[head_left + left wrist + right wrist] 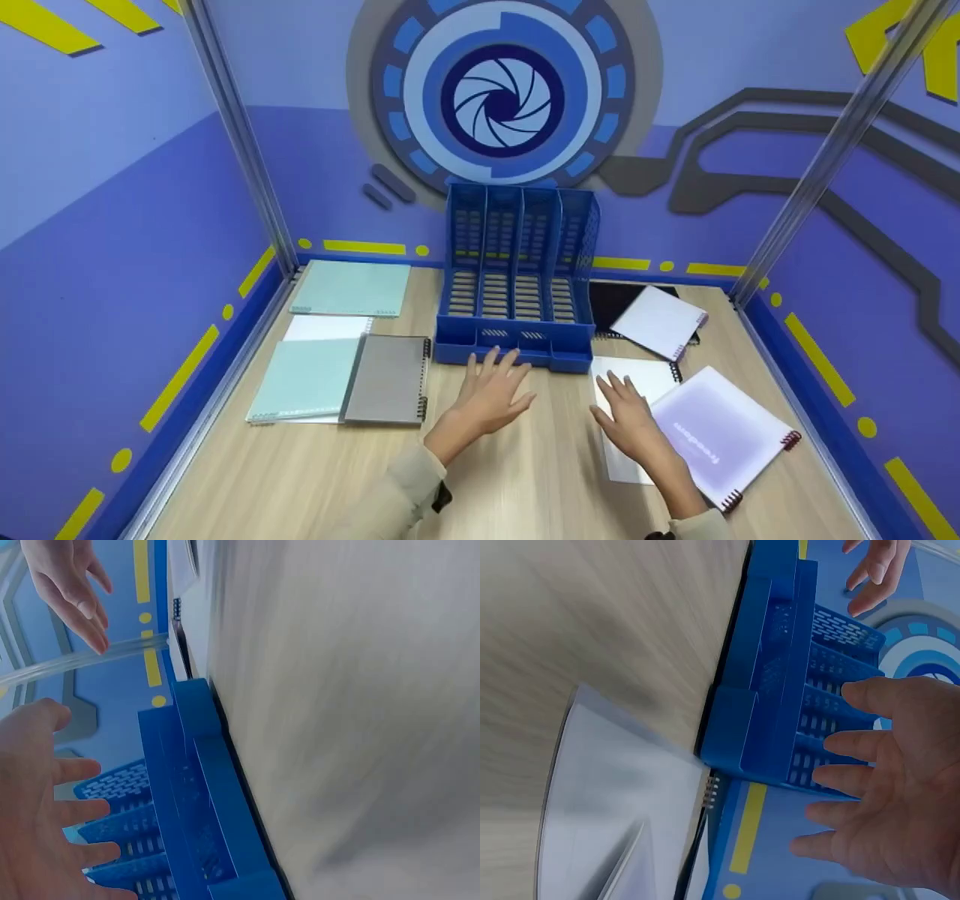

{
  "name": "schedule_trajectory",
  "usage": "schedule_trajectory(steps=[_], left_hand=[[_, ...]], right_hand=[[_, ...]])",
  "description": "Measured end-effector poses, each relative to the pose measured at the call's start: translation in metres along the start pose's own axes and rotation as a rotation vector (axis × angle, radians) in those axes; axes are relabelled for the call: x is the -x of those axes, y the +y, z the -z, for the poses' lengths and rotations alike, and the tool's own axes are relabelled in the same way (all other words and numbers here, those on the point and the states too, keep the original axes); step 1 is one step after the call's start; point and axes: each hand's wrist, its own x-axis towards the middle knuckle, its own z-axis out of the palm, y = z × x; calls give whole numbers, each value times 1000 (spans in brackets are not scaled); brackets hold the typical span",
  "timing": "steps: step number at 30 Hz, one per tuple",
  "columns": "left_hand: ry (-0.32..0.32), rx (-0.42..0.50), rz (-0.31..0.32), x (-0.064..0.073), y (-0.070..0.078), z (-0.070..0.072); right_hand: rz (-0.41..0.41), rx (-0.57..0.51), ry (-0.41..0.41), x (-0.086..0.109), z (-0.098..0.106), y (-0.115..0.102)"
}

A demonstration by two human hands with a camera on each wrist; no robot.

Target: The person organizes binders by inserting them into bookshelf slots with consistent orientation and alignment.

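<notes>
A blue file organizer (pixel 517 334) with several upright slots stands against the back wall; no notebooks show in its slots. Just in front of it my left hand (pixel 491 394) hovers with fingers spread, holding nothing. My right hand (pixel 630 420) is likewise spread and empty, over a white spiral notebook (pixel 619 469). In the left wrist view, the left hand (pixel 37 810) appears beside the organizer (pixel 217 787). The right wrist view has the right hand (pixel 900 780) with its fingers apart, near the organizer (pixel 769 675).
On the left lie mint notebooks (pixel 352 289) (pixel 307 379) and a grey spiral notebook (pixel 386 379). To the right are a purple "freedom" notebook (pixel 724 439), a small white notebook (pixel 660 322) and a black notebook (pixel 611 304). Walls with metal posts (pixel 240 142) enclose the table.
</notes>
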Motion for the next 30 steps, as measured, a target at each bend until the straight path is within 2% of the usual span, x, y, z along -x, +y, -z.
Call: schedule_trajectory(steps=[8,11,18,22,30], left_hand=[[-61,-26,-60,-14,27,-10],[-60,-6,-72,-19,43,-15],[-15,25,-102,-27,82,-33],[-49,10,-125,-28,105,-43],[-73,-33,-232,-26,157,-67]], right_hand=[[-11,-5,64,10,12,25],[-67,-8,63,18,18,39],[-234,-34,31,36,34,74],[-304,-51,14,45,41,92],[-444,-75,33,67,54,131]])
